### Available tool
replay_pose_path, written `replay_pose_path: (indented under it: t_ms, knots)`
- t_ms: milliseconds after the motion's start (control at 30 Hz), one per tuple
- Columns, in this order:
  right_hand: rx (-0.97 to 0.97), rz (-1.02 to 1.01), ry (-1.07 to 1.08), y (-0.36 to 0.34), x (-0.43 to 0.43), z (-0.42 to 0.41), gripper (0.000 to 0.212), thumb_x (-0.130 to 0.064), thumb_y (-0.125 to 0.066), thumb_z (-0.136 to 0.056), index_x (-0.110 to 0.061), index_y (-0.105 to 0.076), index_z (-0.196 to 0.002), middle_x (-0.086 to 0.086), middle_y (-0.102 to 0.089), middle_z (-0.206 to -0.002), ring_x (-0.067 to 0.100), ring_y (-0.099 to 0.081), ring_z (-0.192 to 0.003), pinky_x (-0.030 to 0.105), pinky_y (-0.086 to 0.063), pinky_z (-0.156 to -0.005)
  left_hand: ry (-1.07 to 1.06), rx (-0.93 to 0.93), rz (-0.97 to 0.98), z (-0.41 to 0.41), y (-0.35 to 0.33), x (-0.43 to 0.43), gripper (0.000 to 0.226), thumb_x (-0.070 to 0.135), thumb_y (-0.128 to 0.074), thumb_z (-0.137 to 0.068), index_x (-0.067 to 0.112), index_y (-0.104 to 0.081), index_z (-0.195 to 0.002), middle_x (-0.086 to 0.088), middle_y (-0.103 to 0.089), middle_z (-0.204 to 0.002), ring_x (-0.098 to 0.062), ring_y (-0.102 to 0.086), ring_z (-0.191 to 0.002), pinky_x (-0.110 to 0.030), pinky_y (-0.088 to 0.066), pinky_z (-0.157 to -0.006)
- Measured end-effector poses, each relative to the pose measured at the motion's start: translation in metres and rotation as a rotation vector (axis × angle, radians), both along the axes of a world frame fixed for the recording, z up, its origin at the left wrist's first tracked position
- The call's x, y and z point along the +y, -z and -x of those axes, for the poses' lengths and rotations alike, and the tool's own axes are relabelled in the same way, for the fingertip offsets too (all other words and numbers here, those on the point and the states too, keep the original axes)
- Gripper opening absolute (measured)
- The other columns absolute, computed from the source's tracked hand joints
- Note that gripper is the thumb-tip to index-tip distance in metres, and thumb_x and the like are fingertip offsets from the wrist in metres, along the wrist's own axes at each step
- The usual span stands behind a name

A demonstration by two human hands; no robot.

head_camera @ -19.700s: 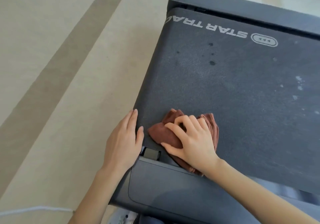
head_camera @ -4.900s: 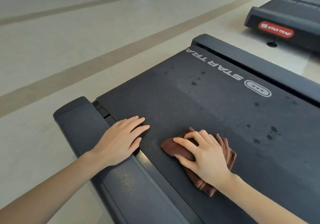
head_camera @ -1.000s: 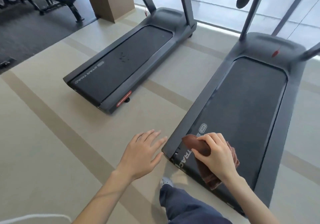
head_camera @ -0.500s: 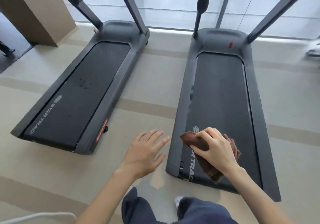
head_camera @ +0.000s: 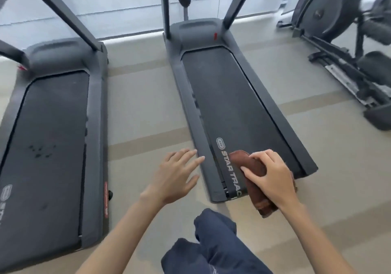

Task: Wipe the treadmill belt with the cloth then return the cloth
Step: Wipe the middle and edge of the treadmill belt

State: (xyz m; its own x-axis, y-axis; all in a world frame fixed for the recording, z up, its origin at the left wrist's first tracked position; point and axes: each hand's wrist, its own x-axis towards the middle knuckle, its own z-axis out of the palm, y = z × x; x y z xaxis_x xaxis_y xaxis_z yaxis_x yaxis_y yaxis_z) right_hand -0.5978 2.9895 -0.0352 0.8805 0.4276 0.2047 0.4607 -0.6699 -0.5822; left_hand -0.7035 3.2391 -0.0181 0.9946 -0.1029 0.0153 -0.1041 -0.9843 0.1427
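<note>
A person's left hand (head_camera: 177, 174), fingers spread and empty, hovers just left of the belt (head_camera: 228, 96) at its near end; the right hand (head_camera: 273, 178) grips the cloth (head_camera: 247, 163) over that end, long axis along the belt

head-high view, down over treadmill (head_camera: 232, 104)

The right hand (head_camera: 273, 176) grips a brown cloth (head_camera: 254, 180) above the treadmill belt's (head_camera: 232, 104) near end, while the left hand (head_camera: 175, 174) hangs spread beside the near left corner.
</note>
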Motion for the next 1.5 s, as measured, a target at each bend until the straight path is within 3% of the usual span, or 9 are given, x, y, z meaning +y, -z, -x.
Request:
replay_pose_path:
  t_ms: [267, 667, 933, 1033, 1233, 1400, 1500]
  knots:
    - [0.043, 0.064, 0.274, 0.018, -0.005, -0.011, 0.025, -0.033, -0.077, -0.073, -0.025, -0.062, -0.091, -0.011, -0.055, -0.09, 0.014, -0.054, -0.085, 0.029, -0.048, -0.07, 0.268, -0.072, 0.033, -0.078, 0.02, 0.018, 0.041, 0.034, -0.059, -0.082, 0.021, -0.062, -0.12, -0.004, -0.063, -0.122, -0.023, -0.058, -0.114, -0.037, -0.047, -0.092]
    - [0.113, 0.068, 0.526, 0.051, 0.014, -0.102, 0.029, -0.038, -0.072, -0.076, -0.028, -0.063, -0.101, -0.013, -0.054, -0.095, 0.014, -0.055, -0.091, 0.024, -0.042, -0.071, 0.573, -0.009, 0.017, -0.238, 0.051, 0.051, 0.043, 0.03, -0.071, -0.075, 0.019, -0.064, -0.115, -0.003, -0.064, -0.118, -0.023, -0.059, -0.111, -0.035, -0.048, -0.089]
    - [0.171, 0.08, 0.756, 0.063, 0.011, -0.131, 0.03, -0.039, -0.072, -0.077, -0.03, -0.065, -0.104, -0.009, -0.057, -0.096, 0.015, -0.055, -0.095, 0.03, -0.045, -0.073, 0.728, 0.173, 0.031, -0.306, 0.09, 0.039, 0.047, 0.031, -0.053, -0.088, 0.021, -0.05, -0.133, -0.001, -0.052, -0.135, -0.022, -0.045, -0.127, -0.036, -0.037, -0.103]
    - [0.197, 0.023, 0.896, 0.08, 0.013, -0.136, 0.029, -0.039, -0.07, -0.078, -0.028, -0.064, -0.104, -0.008, -0.057, -0.096, 0.017, -0.056, -0.093, 0.033, -0.047, -0.077, 0.772, 0.248, 0.021, -0.324, 0.113, 0.045, 0.05, 0.028, -0.057, -0.086, 0.018, -0.049, -0.134, -0.003, -0.051, -0.136, -0.021, -0.045, -0.128, -0.036, -0.035, -0.105]
    - [0.233, 0.002, 1.105, 0.137, 0.025, -0.14, 0.03, -0.039, -0.07, -0.078, -0.026, -0.065, -0.105, -0.006, -0.058, -0.096, 0.019, -0.056, -0.093, 0.032, -0.045, -0.077, 0.925, 0.258, 0.017, -0.358, 0.164, 0.042, 0.05, 0.022, -0.068, -0.078, 0.012, -0.057, -0.126, -0.006, -0.06, -0.126, -0.025, -0.055, -0.118, -0.04, -0.044, -0.097]
    - [0.289, 0.02, 1.12, 0.234, 0.026, -0.158, 0.028, -0.039, -0.07, -0.078, -0.027, -0.064, -0.103, -0.007, -0.057, -0.094, 0.019, -0.055, -0.093, 0.028, -0.042, -0.074, 0.944, 0.35, -0.009, -0.392, 0.267, 0.02, 0.05, 0.031, -0.047, -0.091, 0.019, -0.041, -0.139, -0.001, -0.044, -0.142, -0.02, -0.037, -0.133, -0.036, -0.03, -0.107]
    - [0.293, 0.004, 1.141, 0.317, 0.025, -0.164, 0.027, -0.04, -0.07, -0.078, -0.03, -0.064, -0.102, -0.008, -0.056, -0.094, 0.016, -0.055, -0.092, 0.027, -0.042, -0.071, 0.961, 0.352, -0.022, -0.407, 0.355, 0.001, 0.051, 0.032, -0.046, -0.091, 0.019, -0.04, -0.14, -0.001, -0.042, -0.144, -0.019, -0.034, -0.135, -0.035, -0.027, -0.109]
